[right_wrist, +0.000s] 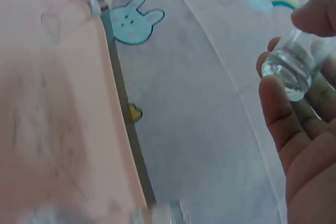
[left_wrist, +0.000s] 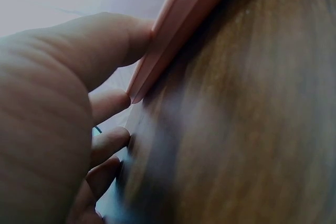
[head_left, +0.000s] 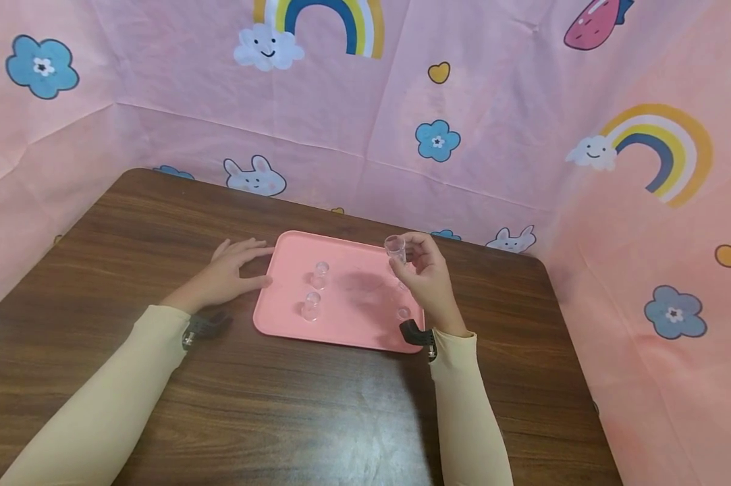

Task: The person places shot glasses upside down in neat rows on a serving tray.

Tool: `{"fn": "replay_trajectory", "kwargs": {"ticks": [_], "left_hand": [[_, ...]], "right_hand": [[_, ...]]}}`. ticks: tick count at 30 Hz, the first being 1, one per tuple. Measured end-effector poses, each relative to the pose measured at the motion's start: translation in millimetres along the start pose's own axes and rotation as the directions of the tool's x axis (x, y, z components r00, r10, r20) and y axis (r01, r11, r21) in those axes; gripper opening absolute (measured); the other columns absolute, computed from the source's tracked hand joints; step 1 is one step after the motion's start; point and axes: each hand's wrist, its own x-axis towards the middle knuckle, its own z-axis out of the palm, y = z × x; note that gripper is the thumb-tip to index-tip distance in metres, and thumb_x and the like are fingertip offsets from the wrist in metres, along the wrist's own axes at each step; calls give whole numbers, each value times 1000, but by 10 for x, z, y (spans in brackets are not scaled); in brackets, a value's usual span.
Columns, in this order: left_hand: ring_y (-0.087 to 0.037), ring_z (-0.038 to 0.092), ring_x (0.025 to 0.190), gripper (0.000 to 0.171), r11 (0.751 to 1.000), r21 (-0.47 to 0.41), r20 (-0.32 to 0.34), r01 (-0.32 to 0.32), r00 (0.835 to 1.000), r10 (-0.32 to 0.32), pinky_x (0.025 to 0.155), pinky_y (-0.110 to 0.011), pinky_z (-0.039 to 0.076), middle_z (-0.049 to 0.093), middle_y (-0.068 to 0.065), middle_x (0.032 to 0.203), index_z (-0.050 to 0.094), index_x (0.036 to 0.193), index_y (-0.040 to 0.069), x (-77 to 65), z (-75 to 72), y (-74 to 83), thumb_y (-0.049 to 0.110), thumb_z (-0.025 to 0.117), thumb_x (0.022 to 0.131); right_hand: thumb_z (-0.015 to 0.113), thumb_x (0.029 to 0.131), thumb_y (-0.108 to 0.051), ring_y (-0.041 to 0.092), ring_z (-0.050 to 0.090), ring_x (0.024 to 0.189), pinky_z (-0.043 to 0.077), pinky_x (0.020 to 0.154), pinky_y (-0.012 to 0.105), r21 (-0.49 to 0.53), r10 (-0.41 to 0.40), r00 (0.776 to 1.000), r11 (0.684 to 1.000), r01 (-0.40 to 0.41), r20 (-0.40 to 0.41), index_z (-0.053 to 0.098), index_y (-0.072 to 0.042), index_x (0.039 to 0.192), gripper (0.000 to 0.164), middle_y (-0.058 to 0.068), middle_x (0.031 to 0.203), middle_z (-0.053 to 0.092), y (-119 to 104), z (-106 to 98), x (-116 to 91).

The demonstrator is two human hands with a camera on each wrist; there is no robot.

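Above the right side of a pink tray (head_left: pixel 341 335), my right hand (head_left: pixel 430 280) holds a small clear shot glass (head_left: pixel 395 248) between thumb and fingers. The right wrist view shows the thick base of that shot glass (right_wrist: pixel 289 74) near the fingertips. My left hand (head_left: pixel 225 273) lies at the tray's left edge, fingers extended; in the left wrist view its thumb (left_wrist: pixel 126 38) touches the rim. Two more clear glasses, a farther one (head_left: pixel 320 275) and a nearer one (head_left: pixel 311 308), stand on the tray's left half. Another glass (head_left: pixel 404 313) stands near the right wrist.
The tray lies on a dark brown wooden table (head_left: pixel 268 412). A pink cloth (head_left: pixel 493 115) printed with rainbows, flowers and rabbits hangs behind the table and along its sides. Dark wrist mounts (head_left: pixel 418 333) sit at both cuffs.
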Motion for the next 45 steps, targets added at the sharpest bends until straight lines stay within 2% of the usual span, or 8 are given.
{"fn": "replay_trajectory", "kwargs": {"ticks": [8,12,17,22,25,30,39,45], "left_hand": [[-32,20,143,67,1000,3,23,22,999,-22,115,-51,-8,34,-10,151,47,140,20,3,11,4,51,65,84],[-32,19,143,68,1000,1,27,31,999,-31,115,-51,-8,34,-11,151,46,141,20,0,3,1,53,65,84],[-32,19,143,68,999,-7,24,34,999,-34,115,-51,-8,34,-11,151,47,140,20,-1,-10,6,51,66,84],[-32,19,143,67,999,-6,25,36,999,-36,115,-51,-9,34,-12,151,47,140,20,-4,-16,12,50,66,84],[-32,19,143,66,999,-7,23,34,999,-34,115,-52,-8,34,-12,150,47,140,20,-6,-15,18,49,67,84],[-32,20,143,66,999,-1,20,33,999,-33,115,-52,-8,34,-12,151,47,140,20,-5,-13,24,49,66,84],[-33,20,142,66,1000,6,21,28,999,-28,115,-52,-8,34,-12,151,47,140,19,4,-2,12,50,66,84],[-33,19,143,67,1000,2,23,28,999,-28,115,-51,-9,33,-12,151,47,140,21,11,5,-2,51,66,84]], "right_hand": [[62,86,7,25,59,91,47,70,27,-76,-128,990,988,131,52,57,4,119,33,18,113,63,-75,241,101],[65,86,3,24,59,85,48,65,29,-127,-132,989,982,139,66,60,2,120,34,15,111,65,-71,304,115],[69,87,-10,15,57,80,51,66,30,-289,-42,997,956,60,69,62,-10,121,35,0,106,66,132,259,114],[72,85,-17,11,58,79,52,68,25,-422,81,997,903,-81,-17,58,-15,113,31,-2,95,63,195,209,107],[73,84,-16,11,57,78,53,69,25,-429,88,994,897,-107,-64,58,-12,109,29,-1,93,59,209,196,108],[71,84,-11,15,53,82,54,77,27,-377,13,996,925,-46,-89,64,-10,112,29,4,98,53,201,202,122],[67,87,-5,24,60,93,53,83,39,-268,1,999,963,-11,-37,55,-4,122,37,12,108,60,139,329,115],[65,89,-6,14,61,91,54,80,29,-338,44,999,940,-50,-25,60,-9,116,28,4,101,60,161,330,109]]}}
